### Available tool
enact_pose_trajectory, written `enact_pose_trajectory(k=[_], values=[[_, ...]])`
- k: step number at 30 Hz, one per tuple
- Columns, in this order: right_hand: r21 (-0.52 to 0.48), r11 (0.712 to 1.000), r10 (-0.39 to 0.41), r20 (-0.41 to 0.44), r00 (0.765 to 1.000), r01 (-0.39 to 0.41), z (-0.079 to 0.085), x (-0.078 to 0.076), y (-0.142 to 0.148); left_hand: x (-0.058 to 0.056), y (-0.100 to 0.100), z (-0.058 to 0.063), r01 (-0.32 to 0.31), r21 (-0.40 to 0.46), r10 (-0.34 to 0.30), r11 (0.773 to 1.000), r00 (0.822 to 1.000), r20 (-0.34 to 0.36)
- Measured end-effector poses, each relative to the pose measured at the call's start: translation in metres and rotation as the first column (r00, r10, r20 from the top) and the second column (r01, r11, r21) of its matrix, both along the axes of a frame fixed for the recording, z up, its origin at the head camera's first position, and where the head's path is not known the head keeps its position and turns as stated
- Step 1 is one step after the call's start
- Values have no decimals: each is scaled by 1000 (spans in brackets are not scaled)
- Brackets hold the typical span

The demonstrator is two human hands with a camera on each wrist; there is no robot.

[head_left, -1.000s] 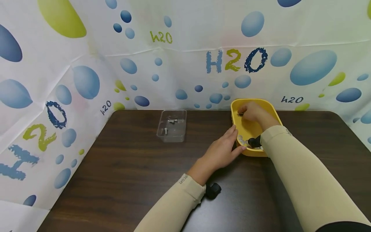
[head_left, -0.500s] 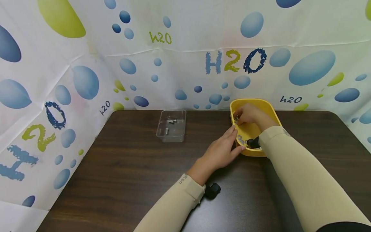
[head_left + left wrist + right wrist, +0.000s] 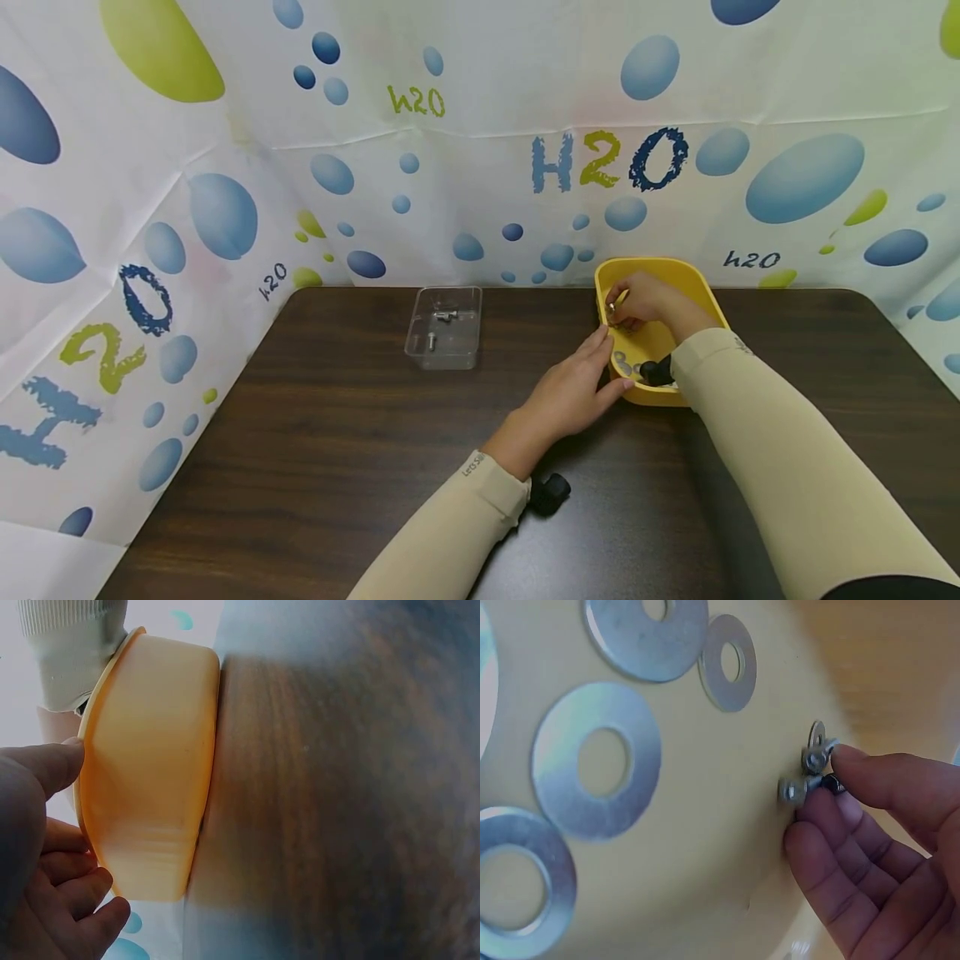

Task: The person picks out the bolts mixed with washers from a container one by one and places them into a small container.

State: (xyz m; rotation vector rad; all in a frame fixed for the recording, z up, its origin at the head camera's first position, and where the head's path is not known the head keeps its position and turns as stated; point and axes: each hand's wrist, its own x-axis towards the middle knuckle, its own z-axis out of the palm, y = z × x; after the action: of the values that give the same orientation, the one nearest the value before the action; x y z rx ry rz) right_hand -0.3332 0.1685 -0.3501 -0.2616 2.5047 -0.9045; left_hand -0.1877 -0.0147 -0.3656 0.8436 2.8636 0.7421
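My right hand (image 3: 647,300) is inside the yellow bin (image 3: 705,296) and pinches a small metal bolt (image 3: 815,759) between thumb and fingers. Another bolt (image 3: 790,790) and a small washer (image 3: 816,735) lie right by the fingertips in the right wrist view. My left hand (image 3: 570,387) rests against the bin's near left corner. Its thumb touches the near rim, and its fairly straight fingers lie along the left side. Several large flat washers (image 3: 596,761) lie on the bin's floor, toward its near end in the head view.
Left of the bin, a clear plastic box (image 3: 442,354) with several bolts (image 3: 446,316) stands on the dark wooden table (image 3: 315,467). A white printed sheet (image 3: 480,192) hangs behind the table and along its left side.
Inside the bin, my right hand has drawn slightly toward me from the far left corner, and shiny hardware now shows at its fingertips. My left hand has stayed at the bin's corner.
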Motion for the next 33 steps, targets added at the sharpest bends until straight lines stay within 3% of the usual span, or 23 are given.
enact_pose_trajectory(k=[20, 33], values=[[-32, 998, -60, 36, 998, 61, 3, 2, 8, 0, 0, -1, 0, 17, 0, 1000, 1000, 4], [-83, 995, -55, 44, 998, 58, 7, 4, 13, 0, 1, 0, -5, 30, 4, 1000, 1000, 12]])
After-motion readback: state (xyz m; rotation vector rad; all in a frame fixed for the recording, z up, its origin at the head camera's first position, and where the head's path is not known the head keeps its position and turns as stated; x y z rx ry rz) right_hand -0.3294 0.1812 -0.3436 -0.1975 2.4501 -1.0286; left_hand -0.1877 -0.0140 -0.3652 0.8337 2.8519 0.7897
